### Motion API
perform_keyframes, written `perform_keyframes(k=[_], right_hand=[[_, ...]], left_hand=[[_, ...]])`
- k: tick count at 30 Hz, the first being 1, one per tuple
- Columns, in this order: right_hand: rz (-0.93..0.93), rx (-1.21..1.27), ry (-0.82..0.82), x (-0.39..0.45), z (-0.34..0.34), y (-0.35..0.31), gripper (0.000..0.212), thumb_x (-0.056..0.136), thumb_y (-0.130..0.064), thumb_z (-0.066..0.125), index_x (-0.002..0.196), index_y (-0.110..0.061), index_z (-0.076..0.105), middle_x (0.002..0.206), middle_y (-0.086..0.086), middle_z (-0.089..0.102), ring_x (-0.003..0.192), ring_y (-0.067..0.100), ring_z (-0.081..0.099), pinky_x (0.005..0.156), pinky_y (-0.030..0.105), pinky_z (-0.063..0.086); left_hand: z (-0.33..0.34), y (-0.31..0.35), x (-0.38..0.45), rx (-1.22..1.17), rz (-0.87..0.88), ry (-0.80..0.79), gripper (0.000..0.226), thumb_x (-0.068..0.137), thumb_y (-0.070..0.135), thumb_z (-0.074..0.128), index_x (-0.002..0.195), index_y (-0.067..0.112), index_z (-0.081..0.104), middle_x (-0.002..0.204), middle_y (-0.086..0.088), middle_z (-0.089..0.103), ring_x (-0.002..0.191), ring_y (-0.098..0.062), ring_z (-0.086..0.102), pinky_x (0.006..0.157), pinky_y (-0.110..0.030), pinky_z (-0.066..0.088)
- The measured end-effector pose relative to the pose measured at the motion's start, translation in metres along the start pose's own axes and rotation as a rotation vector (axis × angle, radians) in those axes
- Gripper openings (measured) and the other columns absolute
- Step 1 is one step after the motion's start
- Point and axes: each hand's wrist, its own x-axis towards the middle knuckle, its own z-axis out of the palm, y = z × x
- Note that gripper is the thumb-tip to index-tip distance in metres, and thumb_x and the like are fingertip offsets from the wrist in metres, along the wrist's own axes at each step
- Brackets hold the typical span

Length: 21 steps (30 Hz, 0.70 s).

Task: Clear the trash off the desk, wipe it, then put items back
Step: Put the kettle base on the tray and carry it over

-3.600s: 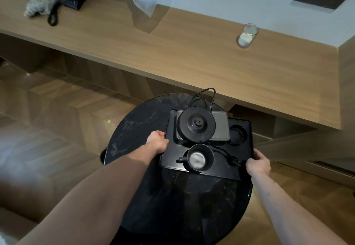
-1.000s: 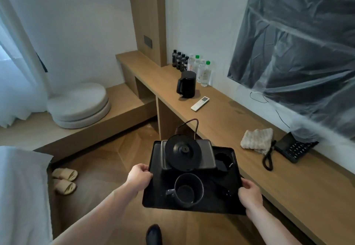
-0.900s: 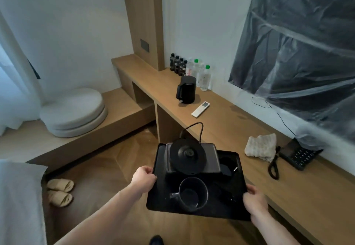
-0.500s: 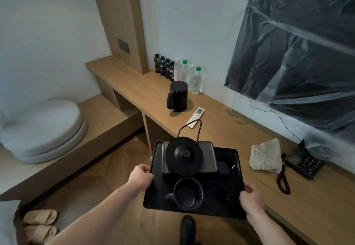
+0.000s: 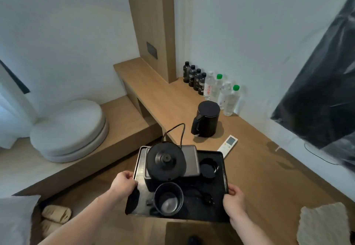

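Observation:
I carry a black tray [image 5: 223, 169] level over the front edge of the long wooden desk [image 5: 255, 169]. My left hand [image 5: 124, 184] grips its left rim and my right hand [image 5: 233, 199] grips its right rim. On the tray sit a black kettle base [image 5: 166, 161] on a grey plate with a looped cord, a black mug [image 5: 168, 199] near me, and a black saucer-like dish [image 5: 209, 167]. A beige cloth [image 5: 324, 224] lies on the desk at the lower right.
A black kettle [image 5: 206, 121], a white remote [image 5: 227, 145] and a row of dark and clear bottles [image 5: 211, 87] stand further along the desk. A plastic-covered screen hangs on the right wall. A round cushion [image 5: 69, 129] lies on the low platform; slippers [image 5: 54, 216] lie on the floor.
I lifted the tray off the round black table, turned and walked along the desk. The kettle and bottles are now closer, and the cloth has slid to my lower right.

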Motion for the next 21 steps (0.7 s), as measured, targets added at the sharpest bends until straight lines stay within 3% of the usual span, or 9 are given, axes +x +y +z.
perform_keyframes(k=[5, 11, 15, 21], right_hand=[[-0.034, -0.063, -0.075, 0.02, 0.061, -0.041, 0.035, 0.087, 0.007, 0.058, 0.109, -0.018, 0.068, 0.103, 0.004, 0.074, 0.094, 0.026, 0.068, 0.082, 0.035, 0.054], [0.011, -0.111, -0.163, 0.056, 0.141, -0.087, 0.032, 0.091, -0.002, 0.063, 0.114, -0.023, 0.066, 0.108, -0.002, 0.073, 0.1, 0.022, 0.067, 0.093, 0.04, 0.056], [0.034, -0.096, -0.159, 0.086, 0.191, -0.119, 0.025, 0.094, -0.01, 0.068, 0.109, -0.03, 0.065, 0.105, -0.005, 0.072, 0.096, 0.017, 0.065, 0.073, 0.032, 0.052], [0.119, -0.095, -0.052, 0.131, 0.262, -0.159, 0.019, 0.093, -0.017, 0.071, 0.108, -0.028, 0.067, 0.106, -0.004, 0.072, 0.097, 0.021, 0.066, 0.092, 0.042, 0.056]], left_hand=[[-0.036, -0.005, 0.049, -0.08, -0.084, 0.081, 0.012, 0.089, 0.004, 0.069, 0.095, 0.013, 0.074, 0.083, -0.007, 0.079, 0.081, -0.026, 0.076, 0.079, -0.038, 0.061], [-0.084, 0.004, 0.134, -0.116, -0.115, 0.086, 0.014, 0.089, -0.002, 0.068, 0.094, 0.009, 0.075, 0.08, -0.01, 0.079, 0.084, -0.032, 0.076, 0.086, -0.047, 0.061], [-0.105, 0.022, 0.205, -0.108, -0.092, 0.041, 0.016, 0.091, -0.003, 0.068, 0.097, 0.01, 0.075, 0.087, -0.012, 0.08, 0.088, -0.033, 0.076, 0.083, -0.041, 0.059], [-0.132, 0.083, 0.325, -0.022, -0.043, -0.034, 0.012, 0.09, -0.003, 0.069, 0.097, 0.006, 0.073, 0.085, -0.012, 0.077, 0.077, -0.026, 0.07, 0.074, -0.033, 0.053]])
